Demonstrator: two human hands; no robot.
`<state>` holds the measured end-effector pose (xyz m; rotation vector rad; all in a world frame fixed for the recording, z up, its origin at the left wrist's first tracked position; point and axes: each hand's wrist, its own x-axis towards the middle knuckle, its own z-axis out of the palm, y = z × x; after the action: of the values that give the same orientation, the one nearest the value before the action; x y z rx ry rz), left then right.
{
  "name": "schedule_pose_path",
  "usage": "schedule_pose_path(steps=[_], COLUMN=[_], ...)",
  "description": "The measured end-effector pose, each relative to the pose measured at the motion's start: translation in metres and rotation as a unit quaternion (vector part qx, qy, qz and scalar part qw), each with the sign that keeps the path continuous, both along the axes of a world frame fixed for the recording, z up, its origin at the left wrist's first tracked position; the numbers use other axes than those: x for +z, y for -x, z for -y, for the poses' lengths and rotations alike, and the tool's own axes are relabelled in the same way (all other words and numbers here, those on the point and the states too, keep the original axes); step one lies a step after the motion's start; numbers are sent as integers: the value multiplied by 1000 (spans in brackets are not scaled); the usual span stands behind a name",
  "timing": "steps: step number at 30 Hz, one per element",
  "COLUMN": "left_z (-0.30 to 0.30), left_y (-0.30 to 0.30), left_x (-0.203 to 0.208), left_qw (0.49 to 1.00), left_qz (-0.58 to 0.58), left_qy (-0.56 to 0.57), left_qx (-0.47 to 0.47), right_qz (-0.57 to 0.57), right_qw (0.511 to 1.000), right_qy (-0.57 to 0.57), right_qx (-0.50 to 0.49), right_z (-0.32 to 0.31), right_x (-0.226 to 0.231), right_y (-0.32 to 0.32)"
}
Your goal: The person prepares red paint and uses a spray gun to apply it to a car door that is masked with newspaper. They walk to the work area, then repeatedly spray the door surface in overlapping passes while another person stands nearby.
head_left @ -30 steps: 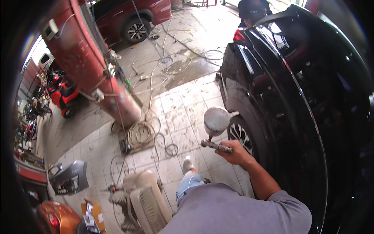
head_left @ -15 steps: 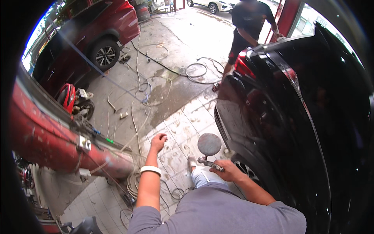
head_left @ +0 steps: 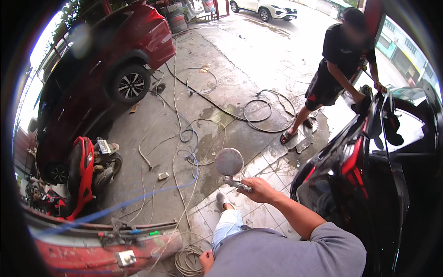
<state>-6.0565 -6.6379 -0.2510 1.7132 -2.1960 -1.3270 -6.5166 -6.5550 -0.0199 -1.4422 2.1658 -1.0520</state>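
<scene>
My right hand (head_left: 259, 190) is closed round the handle of a spray gun (head_left: 238, 184), which has a round grey paint cup (head_left: 229, 161) standing above it. I hold it out ahead of my body, over the tiled floor. My left hand (head_left: 207, 261) hangs low beside my hip, near a coil of pale hose (head_left: 189, 259). Only part of that hand shows, and its fingers are too hidden to read. To my right stands a black car (head_left: 332, 194) with red tail lamps.
Another person (head_left: 344, 69) in dark clothes bends at the black car's rear, both hands near it. Several hoses, including a looped black hose (head_left: 258, 111) and a blue hose (head_left: 138, 201), cross the floor. Leftward are a dark red car (head_left: 138, 41), a red motorcycle (head_left: 85, 171) and a red pillar (head_left: 83, 256).
My view has swung right and forward along the black car. My left hand has dropped from in front of me to beside my hip. The spray gun stays in my right hand.
</scene>
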Motion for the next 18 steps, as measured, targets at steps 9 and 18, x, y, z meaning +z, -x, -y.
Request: schedule_pose_path(steps=[9, 18], left_z=[414, 616], left_y=[486, 740], left_x=[34, -47], left_qw=[956, 971], left_qz=[-214, -23], left_qy=[-46, -51], left_qx=[-194, -233], right_qz=[4, 67], right_qw=[996, 976], right_qy=[-40, -42], right_qx=[-77, -202], right_z=[168, 294], right_x=[25, -39], right_y=[191, 399])
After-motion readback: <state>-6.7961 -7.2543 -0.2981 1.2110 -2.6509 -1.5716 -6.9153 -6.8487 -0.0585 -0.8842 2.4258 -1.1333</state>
